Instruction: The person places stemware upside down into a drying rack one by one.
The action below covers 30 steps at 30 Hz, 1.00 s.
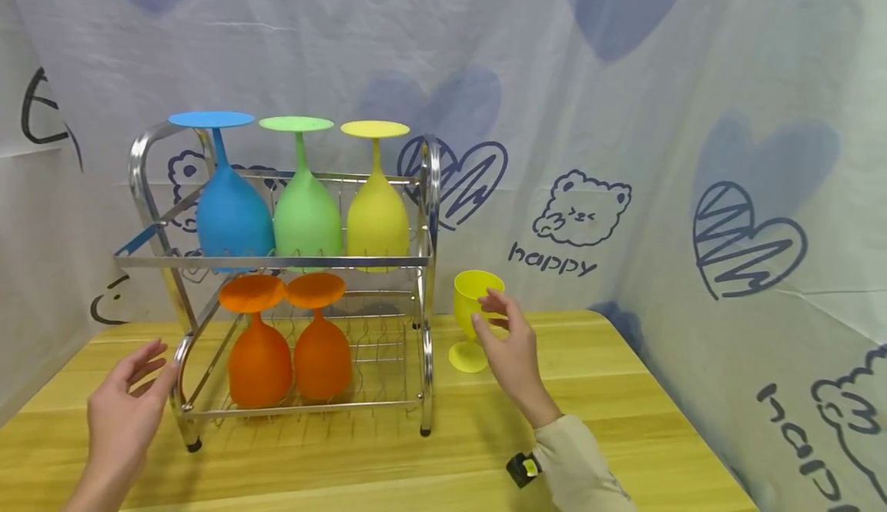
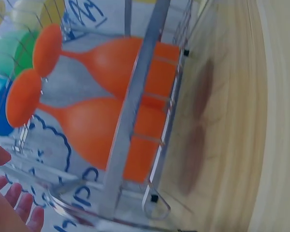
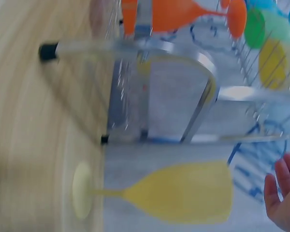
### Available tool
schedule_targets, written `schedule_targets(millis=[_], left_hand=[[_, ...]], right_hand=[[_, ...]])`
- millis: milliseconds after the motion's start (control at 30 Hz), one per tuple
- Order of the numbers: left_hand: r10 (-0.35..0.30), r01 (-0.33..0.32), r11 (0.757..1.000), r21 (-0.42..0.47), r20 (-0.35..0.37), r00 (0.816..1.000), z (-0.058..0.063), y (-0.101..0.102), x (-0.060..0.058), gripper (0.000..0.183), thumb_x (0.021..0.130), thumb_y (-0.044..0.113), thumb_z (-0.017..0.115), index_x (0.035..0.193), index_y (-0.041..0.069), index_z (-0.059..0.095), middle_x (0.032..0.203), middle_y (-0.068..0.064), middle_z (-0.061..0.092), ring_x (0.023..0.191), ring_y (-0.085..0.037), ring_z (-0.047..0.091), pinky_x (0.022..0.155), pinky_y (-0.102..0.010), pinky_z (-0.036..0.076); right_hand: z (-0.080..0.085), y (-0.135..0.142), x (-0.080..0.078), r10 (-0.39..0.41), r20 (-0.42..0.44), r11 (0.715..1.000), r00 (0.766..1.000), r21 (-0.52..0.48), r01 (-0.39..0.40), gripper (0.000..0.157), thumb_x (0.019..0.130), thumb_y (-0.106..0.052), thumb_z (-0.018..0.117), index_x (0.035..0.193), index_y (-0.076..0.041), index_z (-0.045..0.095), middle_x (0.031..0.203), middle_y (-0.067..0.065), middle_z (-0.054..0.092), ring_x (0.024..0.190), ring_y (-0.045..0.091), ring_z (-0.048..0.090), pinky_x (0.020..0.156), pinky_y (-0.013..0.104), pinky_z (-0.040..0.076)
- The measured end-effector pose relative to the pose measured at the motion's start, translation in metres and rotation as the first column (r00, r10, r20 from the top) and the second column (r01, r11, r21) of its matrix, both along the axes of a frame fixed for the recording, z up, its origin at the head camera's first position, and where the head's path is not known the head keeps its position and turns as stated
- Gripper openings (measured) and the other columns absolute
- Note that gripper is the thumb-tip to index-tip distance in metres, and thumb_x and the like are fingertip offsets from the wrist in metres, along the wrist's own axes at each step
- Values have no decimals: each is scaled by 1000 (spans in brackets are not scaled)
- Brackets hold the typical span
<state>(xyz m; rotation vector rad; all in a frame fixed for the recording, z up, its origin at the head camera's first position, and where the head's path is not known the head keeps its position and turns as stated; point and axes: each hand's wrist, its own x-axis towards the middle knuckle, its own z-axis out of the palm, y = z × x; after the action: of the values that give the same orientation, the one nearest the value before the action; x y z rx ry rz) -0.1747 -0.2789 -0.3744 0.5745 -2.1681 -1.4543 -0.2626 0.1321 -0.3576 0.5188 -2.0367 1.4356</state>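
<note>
A yellow goblet stands upright on the table, just right of the rack. My right hand is beside its bowl with thumb and fingers apart; in the right wrist view the fingers show a gap from the rim of the goblet. My left hand hovers by the left front leg of the metal rack, its fingers loosely bent and holding nothing. Two orange goblets sit upside down on the lower tier.
On the upper tier, blue, green and yellow goblets stand upside down in a row. A white curtain with hearts and bears hangs behind and along the sides. The wooden table ends at a right edge.
</note>
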Motion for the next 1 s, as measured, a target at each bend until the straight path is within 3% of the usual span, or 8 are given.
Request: schedule_targets(millis=[133, 233, 467, 633, 867, 1000], left_hand=[[-33, 34, 999, 9, -83, 996, 4, 13, 7, 53, 96, 23, 61, 144, 5, 45, 111, 22, 53, 84, 16, 48, 71, -1, 43], [-80, 80, 997, -6, -132, 988, 5, 23, 10, 53, 96, 22, 62, 143, 4, 46, 109, 26, 51, 88, 16, 49, 73, -1, 43], [-186, 182, 983, -41, -221, 957, 8, 44, 13, 50, 96, 18, 61, 141, 2, 46, 115, 26, 51, 101, 10, 49, 79, -2, 43], [-263, 258, 965, -52, -205, 943, 10, 55, 16, 54, 97, 20, 60, 144, 2, 42, 123, 21, 49, 103, 10, 48, 80, -3, 44], [-369, 356, 929, -103, -154, 917, 8, 69, 19, 60, 99, 24, 58, 148, 3, 33, 138, -4, 45, 110, 4, 43, 85, -3, 39], [-422, 414, 906, -83, -117, 899, 8, 77, 22, 60, 99, 25, 57, 150, 5, 32, 142, -12, 42, 116, -9, 44, 83, -5, 41]], right_hand=[[-5, 13, -13, -111, 43, 994, 993, -1, 111, 46, 89, -5, 69, 130, 5, 51, 126, 19, 57, 115, 31, 52, 95, 44, 47], [-10, 20, -22, -162, 106, 987, 981, 8, 162, 54, 88, -9, 71, 134, 5, 48, 133, 19, 53, 121, 32, 48, 99, 45, 44], [-19, 27, -44, -107, 330, 993, 938, -9, 117, 84, 85, -22, 75, 149, 3, 26, 151, 21, 32, 136, 35, 32, 111, 48, 30], [-26, 24, -57, -67, 439, 996, 896, -22, 85, 93, 83, -24, 76, 152, 1, 19, 155, 21, 24, 140, 34, 26, 114, 46, 25], [-34, 20, -72, -32, 477, 997, 878, -50, 63, 94, 79, -17, 79, 151, 2, 21, 153, 24, 26, 139, 37, 27, 114, 48, 23], [-41, 20, -79, -29, 498, 998, 867, -28, 50, 89, 78, -16, 81, 147, 3, 28, 151, 24, 31, 138, 38, 30, 114, 48, 24]])
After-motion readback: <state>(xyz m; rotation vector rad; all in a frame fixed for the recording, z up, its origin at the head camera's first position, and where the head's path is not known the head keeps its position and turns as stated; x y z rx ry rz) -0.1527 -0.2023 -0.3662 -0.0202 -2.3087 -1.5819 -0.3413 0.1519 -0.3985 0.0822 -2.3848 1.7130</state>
